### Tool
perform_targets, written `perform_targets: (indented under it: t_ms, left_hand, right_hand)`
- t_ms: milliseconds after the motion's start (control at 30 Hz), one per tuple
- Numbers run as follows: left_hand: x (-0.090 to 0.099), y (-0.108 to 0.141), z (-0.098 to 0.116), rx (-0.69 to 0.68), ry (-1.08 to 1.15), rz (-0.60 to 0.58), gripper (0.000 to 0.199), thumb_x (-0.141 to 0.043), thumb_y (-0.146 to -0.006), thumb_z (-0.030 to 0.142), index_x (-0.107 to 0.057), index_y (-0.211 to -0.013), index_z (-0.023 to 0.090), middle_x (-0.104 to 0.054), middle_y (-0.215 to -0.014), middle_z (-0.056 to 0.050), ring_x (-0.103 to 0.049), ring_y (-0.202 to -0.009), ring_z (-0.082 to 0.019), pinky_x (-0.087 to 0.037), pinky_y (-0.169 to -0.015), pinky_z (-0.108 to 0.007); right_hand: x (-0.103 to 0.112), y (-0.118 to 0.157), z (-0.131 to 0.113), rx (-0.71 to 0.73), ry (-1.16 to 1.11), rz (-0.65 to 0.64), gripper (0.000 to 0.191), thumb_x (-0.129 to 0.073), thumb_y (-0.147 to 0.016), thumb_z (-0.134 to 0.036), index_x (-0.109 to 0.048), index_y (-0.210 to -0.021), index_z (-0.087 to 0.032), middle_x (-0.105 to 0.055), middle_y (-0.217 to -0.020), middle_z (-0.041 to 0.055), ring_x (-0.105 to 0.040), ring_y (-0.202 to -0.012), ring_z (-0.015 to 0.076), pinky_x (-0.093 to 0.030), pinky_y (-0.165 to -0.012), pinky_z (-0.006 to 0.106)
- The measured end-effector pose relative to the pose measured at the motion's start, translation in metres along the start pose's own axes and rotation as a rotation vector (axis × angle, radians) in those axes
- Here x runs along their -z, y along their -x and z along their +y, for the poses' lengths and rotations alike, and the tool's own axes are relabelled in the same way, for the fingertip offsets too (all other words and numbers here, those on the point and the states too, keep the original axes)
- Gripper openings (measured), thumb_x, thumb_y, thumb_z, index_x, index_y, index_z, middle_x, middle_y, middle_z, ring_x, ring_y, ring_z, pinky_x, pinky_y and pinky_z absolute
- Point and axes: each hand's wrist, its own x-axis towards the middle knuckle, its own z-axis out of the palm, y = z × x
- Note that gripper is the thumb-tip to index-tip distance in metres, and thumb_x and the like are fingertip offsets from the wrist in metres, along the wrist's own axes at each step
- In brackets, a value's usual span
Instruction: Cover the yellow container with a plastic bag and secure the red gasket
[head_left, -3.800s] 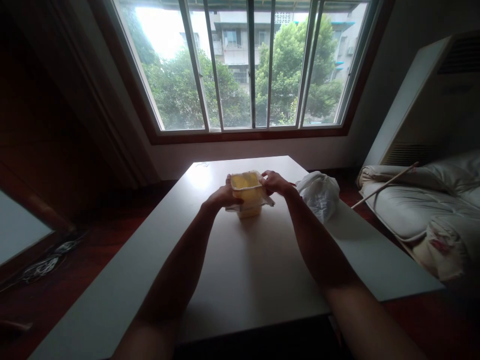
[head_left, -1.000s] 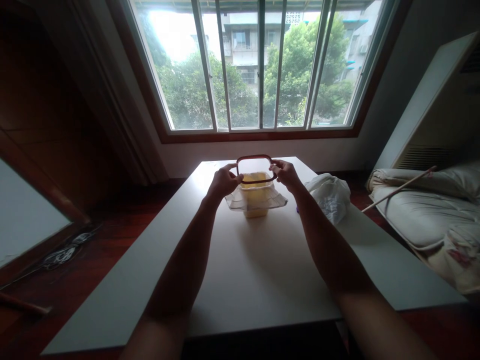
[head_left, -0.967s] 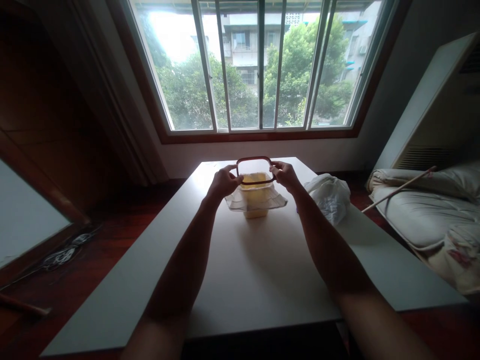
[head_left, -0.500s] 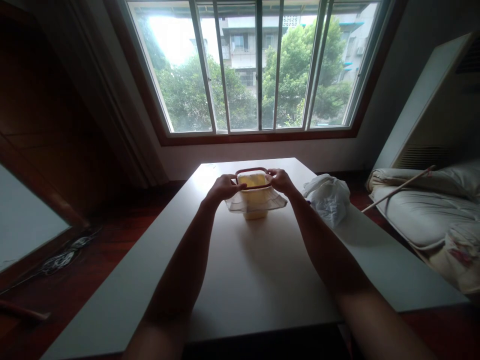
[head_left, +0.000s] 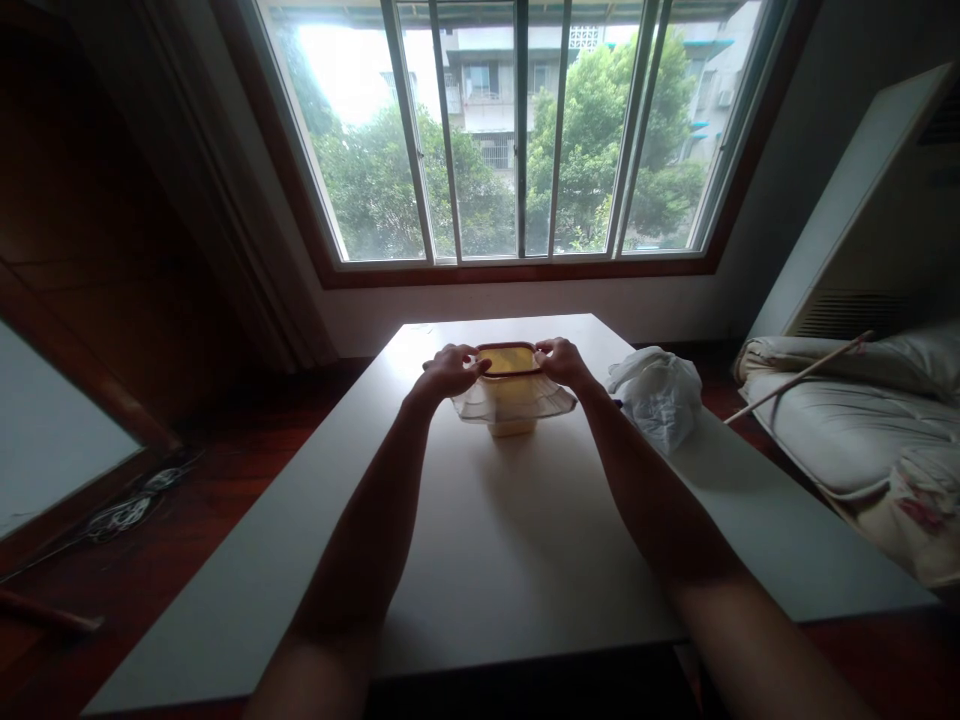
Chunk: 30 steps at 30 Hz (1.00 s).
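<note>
A small yellow bin (head_left: 513,429) stands upright on the white table. A thin see-through plastic bag (head_left: 553,402) lines it and flares out around its upper part. At the mouth of the bin lies a reddish-brown rim ring (head_left: 510,374), over the bag. My left hand (head_left: 452,372) is closed on the ring's left side, thumb along the near edge. Gripping the opposite side is my right hand (head_left: 562,362), its fingers bent over the ring. Whether the ring is fully seated cannot be made out.
A crumpled white plastic bag (head_left: 660,395) lies on the table (head_left: 525,560) to the right of the bin. Beyond the table's right edge are a folded mattress (head_left: 817,425) and a thin stick (head_left: 799,378). Cables (head_left: 124,515) lie on the floor at left.
The ring has come down onto the bin's mouth and now lies flatter against it, with both hands still on its sides. The bin and white bag have stayed in place.
</note>
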Motion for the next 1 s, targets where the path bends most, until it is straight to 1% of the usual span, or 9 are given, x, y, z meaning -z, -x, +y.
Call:
perform_targets:
  t_ms: [100,167,233,400,633,767,900,967,1000]
  left_hand:
    - [-0.009,-0.001,-0.001,-0.084,-0.015,0.084,0.051,-0.055,-0.093,0.053,-0.065,-0.13,0.019,-0.051,-0.15,-0.016,-0.047,-0.138,-0.033,-0.038,-0.114,-0.05]
    - [-0.018,-0.003,-0.002,-0.139,0.031,0.073,0.054,-0.049,-0.096,0.051,-0.058,-0.137,0.017,-0.04,-0.158,-0.017,-0.034,-0.148,-0.032,-0.033,-0.118,-0.049]
    - [-0.027,-0.005,-0.004,-0.164,0.07,0.047,0.057,-0.044,-0.098,0.051,-0.054,-0.141,0.015,-0.034,-0.162,-0.017,-0.029,-0.151,-0.031,-0.031,-0.12,-0.047]
    - [-0.04,-0.008,-0.01,-0.208,0.062,0.005,0.055,-0.039,-0.1,0.044,-0.055,-0.141,0.011,-0.035,-0.161,-0.017,-0.03,-0.152,-0.028,-0.026,-0.124,-0.044]
    - [-0.044,-0.011,-0.017,-0.233,0.063,-0.011,0.054,-0.036,-0.099,0.042,-0.058,-0.137,0.01,-0.043,-0.157,-0.016,-0.035,-0.15,-0.027,-0.029,-0.123,-0.041]
    - [-0.047,-0.013,-0.021,-0.24,0.055,-0.035,0.057,-0.035,-0.1,0.045,-0.058,-0.138,0.009,-0.041,-0.158,-0.018,-0.033,-0.15,-0.028,-0.029,-0.123,-0.041]
    - [-0.048,-0.013,-0.022,-0.218,0.045,-0.053,0.057,-0.036,-0.1,0.046,-0.056,-0.139,0.009,-0.036,-0.16,-0.02,-0.035,-0.149,-0.029,-0.031,-0.121,-0.042]
    - [-0.047,-0.012,-0.02,-0.211,0.022,-0.047,0.055,-0.037,-0.101,0.046,-0.055,-0.14,0.011,-0.036,-0.16,-0.019,-0.035,-0.149,-0.03,-0.032,-0.121,-0.045]
    - [-0.047,-0.011,-0.018,-0.218,0.002,-0.033,0.054,-0.037,-0.101,0.045,-0.053,-0.142,0.012,-0.037,-0.16,-0.019,-0.033,-0.15,-0.03,-0.031,-0.121,-0.047]
  right_hand:
    - [0.001,0.003,-0.003,0.004,0.023,0.004,0.03,-0.054,-0.079,-0.019,-0.08,-0.093,-0.012,-0.077,-0.086,0.0088,-0.068,-0.081,0.0208,-0.049,-0.074,0.026]
    - [0.001,0.004,-0.005,0.021,0.041,0.008,0.029,-0.054,-0.08,-0.019,-0.08,-0.092,-0.013,-0.078,-0.088,0.0084,-0.068,-0.081,0.0205,-0.049,-0.074,0.025]
    - [0.001,0.005,-0.006,0.041,0.053,0.014,0.03,-0.054,-0.08,-0.018,-0.08,-0.092,-0.013,-0.078,-0.089,0.0083,-0.068,-0.081,0.0202,-0.048,-0.075,0.025]
    - [0.0,0.004,-0.005,0.063,0.063,0.019,0.029,-0.054,-0.079,-0.017,-0.081,-0.09,-0.014,-0.078,-0.089,0.0085,-0.068,-0.082,0.0208,-0.049,-0.075,0.026]
    - [-0.003,0.003,-0.006,0.049,0.039,0.012,0.033,-0.054,-0.081,-0.017,-0.081,-0.098,-0.013,-0.079,-0.092,0.0086,-0.07,-0.082,0.0207,-0.05,-0.075,0.026]
    - [-0.004,0.003,-0.006,0.03,0.049,-0.008,0.034,-0.054,-0.082,-0.017,-0.081,-0.102,-0.013,-0.079,-0.094,0.0096,-0.071,-0.082,0.0205,-0.05,-0.073,0.025]
    - [-0.003,0.004,-0.006,-0.012,0.092,-0.061,0.031,-0.054,-0.082,-0.017,-0.081,-0.098,-0.012,-0.079,-0.091,0.0099,-0.07,-0.078,0.0199,-0.048,-0.069,0.024]
    - [-0.003,0.005,-0.007,-0.036,0.128,-0.08,0.03,-0.055,-0.084,-0.018,-0.08,-0.1,-0.013,-0.078,-0.095,0.0111,-0.071,-0.083,0.0213,-0.05,-0.074,0.025]
    - [-0.003,0.005,-0.007,-0.039,0.15,-0.071,0.031,-0.055,-0.086,-0.02,-0.079,-0.103,-0.013,-0.078,-0.101,0.0129,-0.071,-0.089,0.0228,-0.051,-0.079,0.027]
